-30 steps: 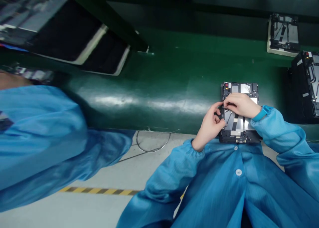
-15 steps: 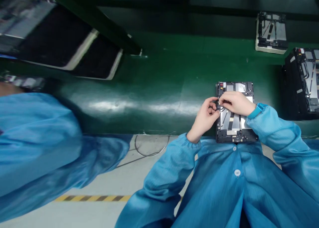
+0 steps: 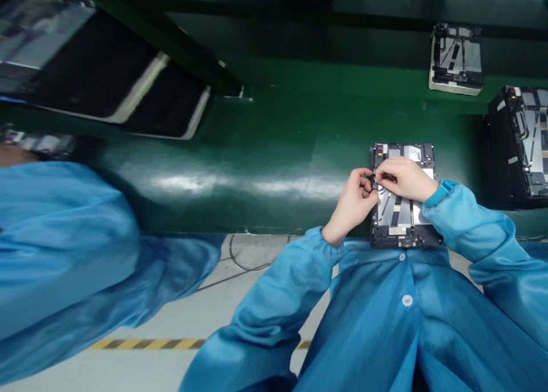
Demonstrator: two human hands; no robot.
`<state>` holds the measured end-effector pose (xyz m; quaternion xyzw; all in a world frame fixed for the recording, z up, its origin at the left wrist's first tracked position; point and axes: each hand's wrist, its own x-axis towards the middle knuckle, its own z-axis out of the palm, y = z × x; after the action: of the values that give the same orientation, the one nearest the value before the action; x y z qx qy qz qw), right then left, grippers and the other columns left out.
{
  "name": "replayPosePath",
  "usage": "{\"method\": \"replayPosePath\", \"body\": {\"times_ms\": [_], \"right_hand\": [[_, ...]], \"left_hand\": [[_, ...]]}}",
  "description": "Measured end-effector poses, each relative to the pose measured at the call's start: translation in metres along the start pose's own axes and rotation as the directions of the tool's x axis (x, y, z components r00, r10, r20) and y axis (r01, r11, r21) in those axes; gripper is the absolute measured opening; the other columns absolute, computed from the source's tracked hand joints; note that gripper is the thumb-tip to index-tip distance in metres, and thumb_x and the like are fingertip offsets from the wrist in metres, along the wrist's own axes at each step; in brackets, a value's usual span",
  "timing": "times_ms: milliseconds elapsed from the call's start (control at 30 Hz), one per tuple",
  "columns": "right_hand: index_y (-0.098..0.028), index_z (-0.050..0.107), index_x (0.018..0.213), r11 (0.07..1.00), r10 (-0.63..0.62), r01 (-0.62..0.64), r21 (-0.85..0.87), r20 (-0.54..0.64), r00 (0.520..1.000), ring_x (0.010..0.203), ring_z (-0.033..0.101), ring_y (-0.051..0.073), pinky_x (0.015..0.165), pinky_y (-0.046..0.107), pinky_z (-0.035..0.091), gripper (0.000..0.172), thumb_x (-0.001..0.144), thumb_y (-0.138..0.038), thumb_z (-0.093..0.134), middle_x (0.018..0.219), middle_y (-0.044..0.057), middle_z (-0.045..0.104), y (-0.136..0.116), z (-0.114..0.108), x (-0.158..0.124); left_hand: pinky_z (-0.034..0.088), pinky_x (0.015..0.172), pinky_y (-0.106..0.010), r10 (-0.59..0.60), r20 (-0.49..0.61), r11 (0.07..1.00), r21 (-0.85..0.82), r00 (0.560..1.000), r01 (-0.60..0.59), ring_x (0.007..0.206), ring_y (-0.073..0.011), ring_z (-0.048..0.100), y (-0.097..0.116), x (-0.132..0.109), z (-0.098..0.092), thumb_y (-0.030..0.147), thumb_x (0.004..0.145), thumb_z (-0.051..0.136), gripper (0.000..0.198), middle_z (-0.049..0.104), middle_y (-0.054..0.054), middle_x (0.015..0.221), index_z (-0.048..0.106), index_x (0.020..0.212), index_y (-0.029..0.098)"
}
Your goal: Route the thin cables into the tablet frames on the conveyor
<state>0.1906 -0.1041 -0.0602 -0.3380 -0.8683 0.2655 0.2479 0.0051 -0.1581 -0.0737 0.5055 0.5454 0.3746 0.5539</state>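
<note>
The right hand point(image 3: 405, 178) and curled left hand point(image 3: 351, 202) pinch at the left edge of an open tablet chassis point(image 3: 402, 223), by the near edge of the green conveyor belt point(image 3: 257, 146), their grip too small to tell, so a slip could snag a thin cable point(image 3: 382, 199).

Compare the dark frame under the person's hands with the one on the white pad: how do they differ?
The nearer frame is touched by the left hand and right hand; the frame on the white pad is untouched. The nearer lies directly on the green surface, the other on the pad. Both show silver panels.
</note>
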Motion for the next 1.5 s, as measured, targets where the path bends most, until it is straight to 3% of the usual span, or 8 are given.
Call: {"method": "replayPosePath", "body": {"times_ms": [167, 367, 633, 900, 1233, 1500], "right_hand": [[-0.02, 0.068, 0.083, 0.997, 0.074, -0.073, -0.041, 0.033, 0.997, 0.08, 0.061, 0.019, 0.079, 0.03, 0.043, 0.014, 0.083, -0.007, 0.063, 0.082, 0.003, 0.07, 0.003, -0.008, 0.014], [-0.02, 0.07, 0.086, 0.988, 0.154, -0.155, 0.01, 0.027, 0.988, 0.076, 0.063, 0.016, 0.074, 0.026, 0.042, 0.01, 0.086, -0.01, 0.065, 0.083, 0.001, 0.073, 0.008, -0.008, 0.02], [-0.02, 0.071, 0.085, 0.988, 0.147, -0.147, 0.038, -0.009, 0.989, 0.075, 0.063, 0.015, 0.074, 0.027, 0.042, 0.012, 0.084, -0.009, 0.065, 0.086, 0.001, 0.074, 0.009, -0.003, 0.019], [-0.021, 0.069, 0.086, 0.99, 0.136, -0.136, 0.031, 0.001, 0.991, 0.08, 0.063, 0.017, 0.076, 0.028, 0.042, 0.013, 0.084, -0.009, 0.065, 0.086, 0.001, 0.073, 0.009, -0.002, 0.02], [-0.022, 0.069, 0.092, 0.968, 0.25, -0.246, 0.045, -0.166, 0.954, 0.083, 0.061, 0.02, 0.08, 0.031, 0.044, 0.013, 0.084, -0.011, 0.069, 0.085, 0.001, 0.072, 0.012, -0.002, 0.023], [-0.021, 0.068, 0.091, 0.955, 0.295, -0.281, 0.095, -0.202, 0.934, 0.08, 0.063, 0.018, 0.077, 0.03, 0.045, 0.016, 0.08, -0.01, 0.068, 0.084, 0.001, 0.073, 0.01, -0.004, 0.023]], "left_hand": [[0.041, 0.063, -0.02, -0.042, 0.064, 0.998, 0.05, 0.997, 0.039, 0.064, -0.0077, 0.05, 0.005, 0.011, -0.007, 0.006, 0.067, 0.065, 0.055, 0.049, 0.009, 0.077, 0.048, 0.117, 0.021], [0.041, 0.065, -0.021, -0.017, 0.061, 0.992, 0.123, 0.998, 0.009, 0.065, -0.0086, 0.051, 0.007, 0.024, -0.011, 0.01, 0.07, 0.067, 0.047, 0.051, 0.009, 0.075, 0.051, 0.113, 0.02], [0.035, 0.057, -0.019, -0.013, 0.067, 0.992, 0.128, 0.998, 0.004, 0.059, -0.007, 0.045, 0.009, 0.025, -0.011, 0.014, 0.076, 0.064, 0.037, 0.05, 0.008, 0.077, 0.051, 0.111, 0.02], [0.032, 0.05, -0.019, -0.116, 0.016, 0.986, 0.119, 0.993, 0.113, 0.05, -0.0057, 0.042, 0.016, 0.027, -0.008, 0.009, 0.07, 0.067, 0.045, 0.049, 0.011, 0.069, 0.049, 0.109, 0.022], [0.026, 0.039, -0.017, -0.23, 0.022, 0.965, 0.134, 0.973, 0.225, 0.041, -0.0049, 0.038, 0.031, 0.035, -0.007, 0.005, 0.066, 0.067, 0.049, 0.046, 0.015, 0.062, 0.046, 0.106, 0.024], [0.022, 0.038, -0.016, -0.25, 0.063, 0.963, -0.091, 0.966, 0.255, 0.038, -0.0032, 0.037, 0.037, 0.058, -0.009, 0.001, 0.066, 0.065, 0.047, 0.047, 0.015, 0.058, 0.044, 0.101, 0.023]]}}
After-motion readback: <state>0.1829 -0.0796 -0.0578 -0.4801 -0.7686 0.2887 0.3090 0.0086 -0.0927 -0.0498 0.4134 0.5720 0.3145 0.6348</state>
